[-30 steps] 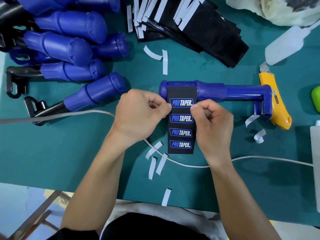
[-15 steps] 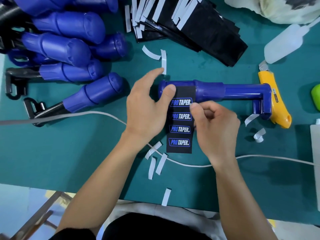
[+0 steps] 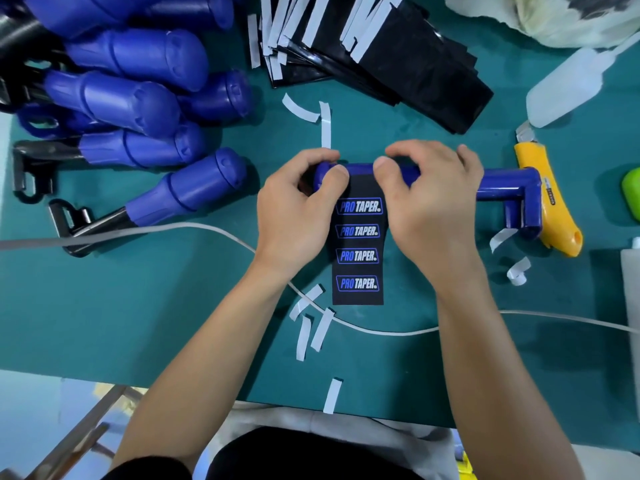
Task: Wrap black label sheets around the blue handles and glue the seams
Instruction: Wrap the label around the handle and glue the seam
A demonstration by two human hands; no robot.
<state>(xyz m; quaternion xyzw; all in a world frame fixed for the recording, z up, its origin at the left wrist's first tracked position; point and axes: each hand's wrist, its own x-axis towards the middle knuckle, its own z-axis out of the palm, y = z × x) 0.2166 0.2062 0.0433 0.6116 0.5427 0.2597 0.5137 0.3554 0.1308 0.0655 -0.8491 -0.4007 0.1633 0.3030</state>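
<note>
The handle [image 3: 446,178] you're wrapping is deep blue. Your label sheet [image 3: 358,244] on it is black, printed with four stacked logos: blue "PRO", white "TAPER", each framed in a blue outline. Your mat [image 3: 138,306] is plain teal. On your left, the pile of handles [image 3: 138,98] is the same blue, with black metal hooks [image 3: 34,174]. Your stack of label sheets [image 3: 398,57] is glossy black with white strips. On your right sit a yellow utility knife [image 3: 554,216] and a cloudy white squeeze bottle [image 3: 568,88]. The cable [image 3: 381,330] is white.
</note>
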